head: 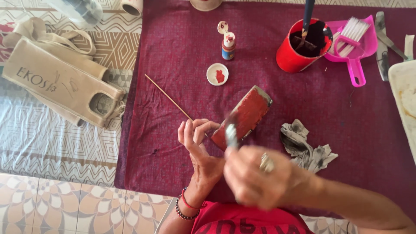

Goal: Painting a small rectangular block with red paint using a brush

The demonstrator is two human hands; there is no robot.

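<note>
My left hand [197, 145] holds the near end of a long block [247, 115] painted red, tilted up over a dark red cloth [182, 47]. My right hand [255, 175], blurred and wearing a ring, grips a paintbrush [231, 135] whose tip rests on the block's near end. A thin wooden stick [167, 96] lies on the cloth and reaches toward my left fingers. Beyond it sit a small white dish with red paint [217, 74] and an open paint bottle [228, 45].
A red cup [299, 47] with a brush in it stands at the back right, beside a pink dustpan and brush [353, 41]. A crumpled stained rag [305, 145] lies right of the block. A beige canvas bag [60, 76] rests on the patterned mat at left. A white tray edge [403, 93] is at far right.
</note>
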